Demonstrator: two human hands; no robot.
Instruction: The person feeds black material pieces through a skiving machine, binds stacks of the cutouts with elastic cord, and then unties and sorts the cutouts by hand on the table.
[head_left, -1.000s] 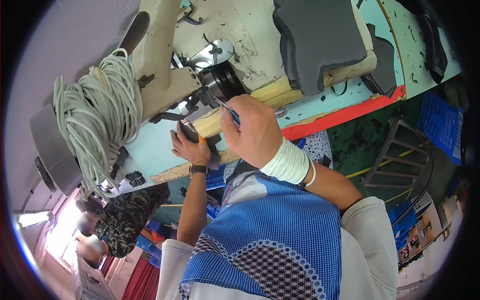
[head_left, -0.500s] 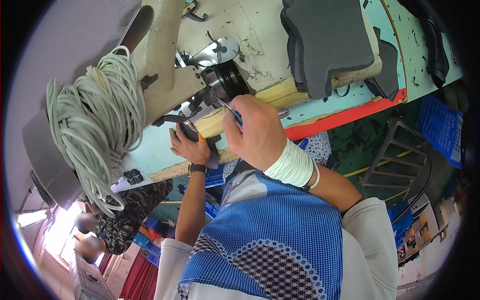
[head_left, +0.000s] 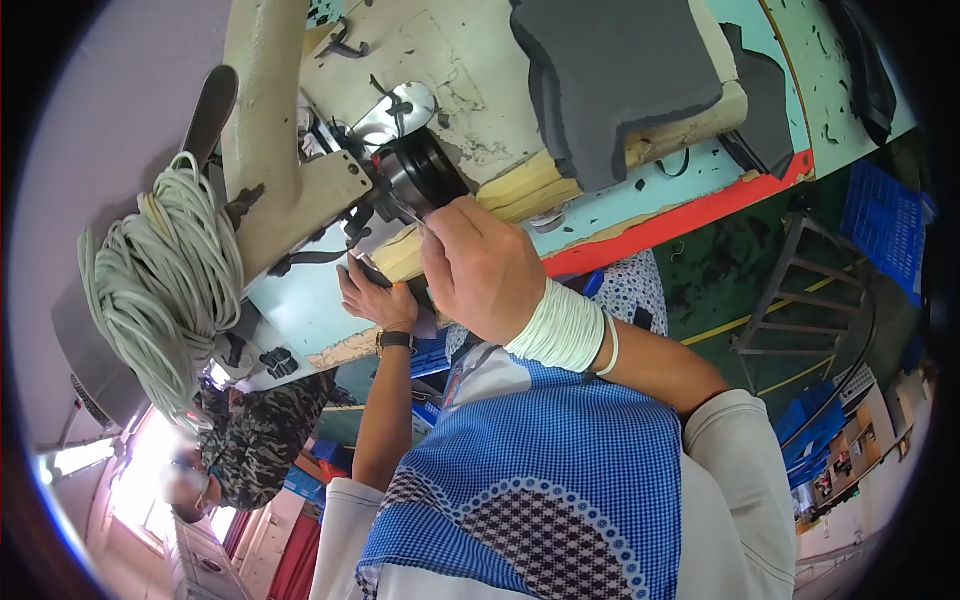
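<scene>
at far left, a bundle of pale cord (head_left: 165, 265) hangs beside the machine (head_left: 268, 215). next, the left hand (head_left: 378, 305) is at the edge of the worktop (head_left: 297, 297), against a dark piece (head_left: 373, 270); its fingers are partly spread, and i cannot tell whether that grip has closed on it. the piece looks light and bendy, best held by its edge. a thin metal tool (head_left: 407, 211) points at the black drum (head_left: 432, 165); it is probably light, stiff and slippery, best pinched back from its tip. the right hand (head_left: 490, 268) has its grip closed around it. furthest right lie gray sheets (head_left: 620, 90).
</scene>
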